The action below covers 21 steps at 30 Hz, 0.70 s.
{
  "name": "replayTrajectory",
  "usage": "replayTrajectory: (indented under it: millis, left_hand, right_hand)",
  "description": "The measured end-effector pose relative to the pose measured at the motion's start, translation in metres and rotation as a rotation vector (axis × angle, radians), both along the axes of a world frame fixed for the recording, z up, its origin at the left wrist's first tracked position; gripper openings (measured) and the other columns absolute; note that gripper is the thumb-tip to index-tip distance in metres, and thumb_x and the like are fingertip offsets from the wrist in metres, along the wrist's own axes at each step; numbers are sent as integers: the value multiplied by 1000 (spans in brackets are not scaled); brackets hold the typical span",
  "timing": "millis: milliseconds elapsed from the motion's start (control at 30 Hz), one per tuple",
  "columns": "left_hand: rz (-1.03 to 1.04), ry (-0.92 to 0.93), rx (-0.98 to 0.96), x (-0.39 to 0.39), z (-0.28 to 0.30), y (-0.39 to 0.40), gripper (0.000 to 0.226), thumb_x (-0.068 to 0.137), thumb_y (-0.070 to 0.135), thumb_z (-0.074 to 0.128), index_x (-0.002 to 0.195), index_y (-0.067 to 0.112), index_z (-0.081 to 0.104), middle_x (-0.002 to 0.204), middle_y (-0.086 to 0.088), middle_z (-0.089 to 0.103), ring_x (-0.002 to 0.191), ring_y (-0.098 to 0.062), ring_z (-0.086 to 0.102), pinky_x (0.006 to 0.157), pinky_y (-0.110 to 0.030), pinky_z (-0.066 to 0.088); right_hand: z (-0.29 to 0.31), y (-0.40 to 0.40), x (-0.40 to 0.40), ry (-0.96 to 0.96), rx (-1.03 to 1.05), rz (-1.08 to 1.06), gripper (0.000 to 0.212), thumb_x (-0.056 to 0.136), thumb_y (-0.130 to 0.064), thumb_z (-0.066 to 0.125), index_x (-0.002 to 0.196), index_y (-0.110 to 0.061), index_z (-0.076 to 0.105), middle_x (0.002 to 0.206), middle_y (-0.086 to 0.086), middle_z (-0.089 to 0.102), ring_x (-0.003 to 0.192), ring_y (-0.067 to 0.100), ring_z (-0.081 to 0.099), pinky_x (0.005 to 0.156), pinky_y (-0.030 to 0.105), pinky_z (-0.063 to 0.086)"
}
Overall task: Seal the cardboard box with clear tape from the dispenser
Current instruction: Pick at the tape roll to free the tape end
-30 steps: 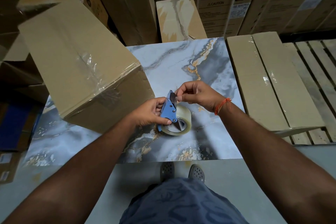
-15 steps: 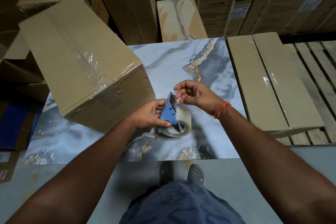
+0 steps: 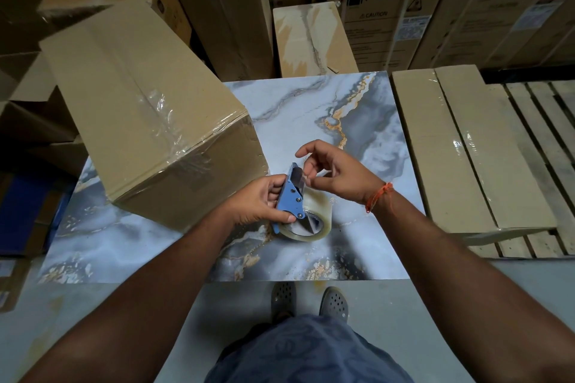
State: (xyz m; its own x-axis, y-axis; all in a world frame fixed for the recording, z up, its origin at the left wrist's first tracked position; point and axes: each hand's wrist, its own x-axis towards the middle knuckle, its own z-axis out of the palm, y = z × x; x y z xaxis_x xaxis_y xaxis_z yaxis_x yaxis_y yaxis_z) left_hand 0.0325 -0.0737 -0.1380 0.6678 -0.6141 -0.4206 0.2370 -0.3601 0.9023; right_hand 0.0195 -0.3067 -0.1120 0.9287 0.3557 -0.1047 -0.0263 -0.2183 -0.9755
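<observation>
A large brown cardboard box (image 3: 137,109) lies tilted on the left of the marble-patterned table (image 3: 357,121), with wrinkled clear tape across its top seam and down its near face. A blue tape dispenser (image 3: 291,194) with a clear tape roll (image 3: 320,211) rests on the table just right of the box's near corner. My left hand (image 3: 259,202) grips the dispenser's blue body. My right hand (image 3: 337,171) hovers at the dispenser's top end, with thumb and forefinger pinching at the tape end there and the other fingers spread.
Flat cardboard packs (image 3: 460,146) lie on a wooden pallet (image 3: 553,134) to the right of the table. Tall cartons (image 3: 389,3) stand behind it, and more boxes (image 3: 28,121) crowd the left side. My feet (image 3: 308,301) stand at the table's near edge.
My right hand has loosened from a tight pinch at the dispenser's top; its fingers have spread and lifted slightly. The left hand and dispenser have stayed in place.
</observation>
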Motion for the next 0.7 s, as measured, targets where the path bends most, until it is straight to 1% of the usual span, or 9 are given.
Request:
replayTrajectory:
  millis: [67,167,333,500,600,700]
  left_hand:
    - [14,-2,0,-1,1,-1,54,74,-18,79,113,16,64,92,12,75,90,-3,71,83,-19,57]
    - [22,-8,-9,-1,4,-1,54,73,-21,77,108,18,64,87,14,75,86,-1,70,80,-17,56]
    - [45,3,-40,0,9,1,53,73,-21,78,113,12,65,90,10,74,89,-5,70,81,-19,57]
    - [40,9,-44,2,11,0,60,72,-20,79,124,4,61,93,9,75,92,-4,71,81,-18,56]
    - [29,3,-38,2,12,-2,59,72,-21,79,121,8,63,93,9,74,91,-4,71,81,-18,56]
    - [27,4,-37,2,12,-3,57,72,-20,79,118,10,63,95,8,75,93,-6,71,82,-19,57]
  right_hand:
    - [-1,2,-1,23,-3,-3,44,81,-2,64,124,-13,59,98,5,63,86,13,58,80,36,50]
    - [-1,4,-1,33,26,-28,42,81,-3,63,123,-9,60,100,6,64,88,15,58,78,38,49]
    - [1,1,2,10,56,-76,44,85,2,67,125,-12,58,100,6,71,88,17,61,73,42,47]
    - [2,1,6,46,110,-89,47,84,0,74,126,-10,56,95,8,72,84,21,61,75,43,47]
    - [1,1,8,80,134,-95,49,83,4,76,126,-8,56,92,12,72,81,25,61,79,39,52]
    - [-1,0,10,78,142,-101,49,83,5,76,126,-6,56,90,14,72,83,27,63,82,39,54]
